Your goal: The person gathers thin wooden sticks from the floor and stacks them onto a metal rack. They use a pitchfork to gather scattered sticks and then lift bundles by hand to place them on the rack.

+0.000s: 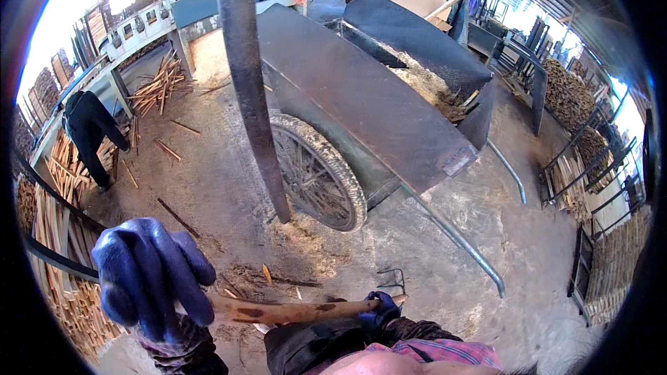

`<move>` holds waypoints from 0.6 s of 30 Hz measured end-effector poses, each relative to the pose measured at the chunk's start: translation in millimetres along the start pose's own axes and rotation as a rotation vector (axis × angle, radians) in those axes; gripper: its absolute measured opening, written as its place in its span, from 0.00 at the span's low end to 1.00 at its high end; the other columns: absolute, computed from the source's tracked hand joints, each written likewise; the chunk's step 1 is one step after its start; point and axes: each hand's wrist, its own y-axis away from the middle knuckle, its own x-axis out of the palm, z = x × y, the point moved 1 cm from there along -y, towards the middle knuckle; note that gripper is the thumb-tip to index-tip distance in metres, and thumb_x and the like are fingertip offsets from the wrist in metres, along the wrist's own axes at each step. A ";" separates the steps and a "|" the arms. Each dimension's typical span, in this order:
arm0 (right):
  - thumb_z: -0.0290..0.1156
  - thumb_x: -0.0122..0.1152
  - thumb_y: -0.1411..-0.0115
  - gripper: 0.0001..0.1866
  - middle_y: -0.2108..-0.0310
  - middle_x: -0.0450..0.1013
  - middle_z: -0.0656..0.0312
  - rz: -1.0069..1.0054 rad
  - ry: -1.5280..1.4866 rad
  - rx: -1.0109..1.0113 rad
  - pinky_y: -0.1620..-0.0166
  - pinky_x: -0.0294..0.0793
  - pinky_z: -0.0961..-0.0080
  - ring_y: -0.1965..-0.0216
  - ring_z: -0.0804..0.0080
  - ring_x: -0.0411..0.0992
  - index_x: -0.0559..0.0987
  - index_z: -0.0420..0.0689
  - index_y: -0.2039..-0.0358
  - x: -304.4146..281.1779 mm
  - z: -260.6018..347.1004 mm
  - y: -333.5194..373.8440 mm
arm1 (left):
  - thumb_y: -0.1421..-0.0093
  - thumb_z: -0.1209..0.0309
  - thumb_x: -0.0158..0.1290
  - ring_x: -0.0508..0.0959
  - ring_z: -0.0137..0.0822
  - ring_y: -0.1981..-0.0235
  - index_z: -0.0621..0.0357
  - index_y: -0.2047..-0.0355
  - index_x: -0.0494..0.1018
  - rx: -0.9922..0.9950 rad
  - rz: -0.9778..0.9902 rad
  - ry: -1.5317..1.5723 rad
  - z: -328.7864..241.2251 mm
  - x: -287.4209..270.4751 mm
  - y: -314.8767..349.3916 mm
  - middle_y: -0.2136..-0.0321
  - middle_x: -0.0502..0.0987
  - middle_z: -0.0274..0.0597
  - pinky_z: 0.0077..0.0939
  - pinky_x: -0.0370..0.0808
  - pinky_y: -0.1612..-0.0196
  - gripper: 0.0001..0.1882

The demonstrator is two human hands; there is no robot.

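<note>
My left hand (153,278), in a dark blue glove, is raised close at the lower left. Its fingers curl down around the near end of a rough wooden pole (285,313), hiding that end. The pole runs across my front to my right hand (381,309), also gloved in blue and closed round it near its far end. Just beyond the right hand is a dark metal fork head (392,279) with bent tines; whether it joins the pole I cannot tell.
A large metal cart (361,97) with a spoked wheel (316,170) and pipe handles (458,239) stands ahead. A steel post (246,83) rises before it. At left, a person (90,128) bends over wood strips (69,167). Wood stacks (618,264) line the right.
</note>
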 end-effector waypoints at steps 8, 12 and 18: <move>0.26 0.67 0.61 0.14 0.74 0.71 0.63 0.109 0.366 -0.073 0.66 0.72 0.75 0.71 0.74 0.69 0.72 0.44 0.72 146.8 -20.6 18.4 | 0.36 0.59 0.42 0.73 0.28 0.87 0.50 0.81 0.65 0.103 -0.519 -0.215 -114.3 -101.3 129.6 0.89 0.70 0.31 0.28 0.74 0.71 0.17; 0.29 0.70 0.65 0.18 0.76 0.70 0.67 0.251 0.874 -0.318 0.67 0.70 0.78 0.73 0.78 0.68 0.72 0.46 0.72 291.1 -0.8 59.0 | 0.37 0.60 0.44 0.76 0.25 0.72 0.54 0.76 0.67 -0.020 -0.602 -0.260 -238.7 -156.4 189.1 0.75 0.75 0.34 0.21 0.72 0.67 0.14; 0.29 0.67 0.64 0.15 0.76 0.71 0.66 0.563 0.951 -0.230 0.69 0.70 0.78 0.73 0.78 0.68 0.73 0.45 0.73 402.6 -85.1 19.2 | 0.37 0.61 0.44 0.76 0.26 0.74 0.54 0.77 0.67 0.096 -0.603 -0.270 -280.4 -183.6 249.0 0.77 0.75 0.34 0.21 0.71 0.67 0.14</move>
